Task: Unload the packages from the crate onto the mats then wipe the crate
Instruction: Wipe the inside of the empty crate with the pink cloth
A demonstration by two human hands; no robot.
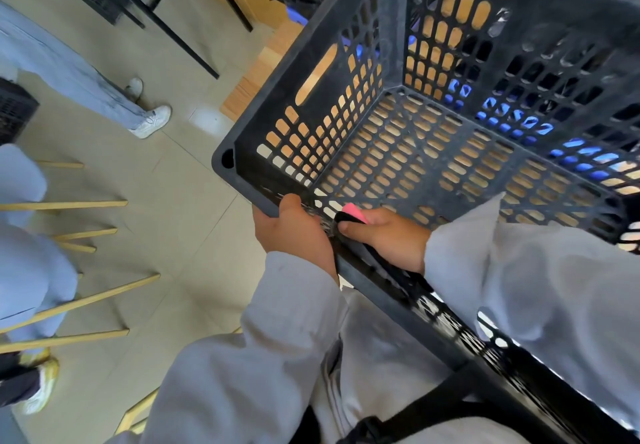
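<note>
Wipe step: crate (433, 152) unloaded, on the wooden surface.
My left grip (294, 232) clamps its near rim; my right grip (384, 235) pinches a pink-black cloth (351, 214) inside. Next, I judge: wipe floor.

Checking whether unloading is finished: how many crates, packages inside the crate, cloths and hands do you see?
Crates: 1, the dark crate
Packages inside it: 0
Cloths: 1, the pink-and-black cloth pinched by the right hand
Hands: 2, with the left hand gripping the rim
Total: 4
</note>
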